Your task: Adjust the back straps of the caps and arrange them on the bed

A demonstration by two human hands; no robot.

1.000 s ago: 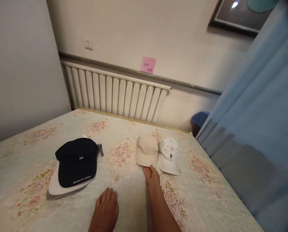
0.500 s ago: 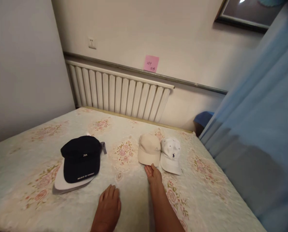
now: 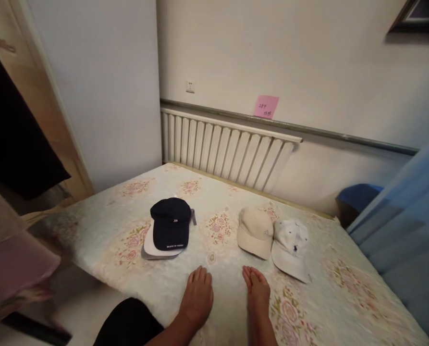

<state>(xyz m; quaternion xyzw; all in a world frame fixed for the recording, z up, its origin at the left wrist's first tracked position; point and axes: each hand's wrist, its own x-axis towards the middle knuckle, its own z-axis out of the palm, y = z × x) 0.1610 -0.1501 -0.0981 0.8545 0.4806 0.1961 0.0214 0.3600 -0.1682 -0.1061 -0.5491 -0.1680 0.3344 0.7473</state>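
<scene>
My left hand (image 3: 199, 294) lies palm down on the bed's near part, fingers out flat and holding nothing. Just short of the brim of a beige baseball cap (image 3: 255, 231) is my right hand (image 3: 258, 285), turned on its side with its fingers stretched out and nothing in them. A white cap (image 3: 290, 245) with a small dark logo sits against the beige one's right side. Farther left, a black cap (image 3: 171, 223) lies stacked on a white-brimmed cap (image 3: 149, 244), with a grey brim showing underneath.
A floral cover (image 3: 221, 269) spreads over the bed. Behind it stand a white radiator (image 3: 228, 144) and a wall with a pink note (image 3: 266, 106). A blue curtain (image 3: 409, 230) hangs at the right. Dark clothing (image 3: 16, 129) hangs at the far left.
The view has swung left, so the caps appear farther right. My right hand has drawn back from the beige cap's brim. My left hand still rests on the bed.
</scene>
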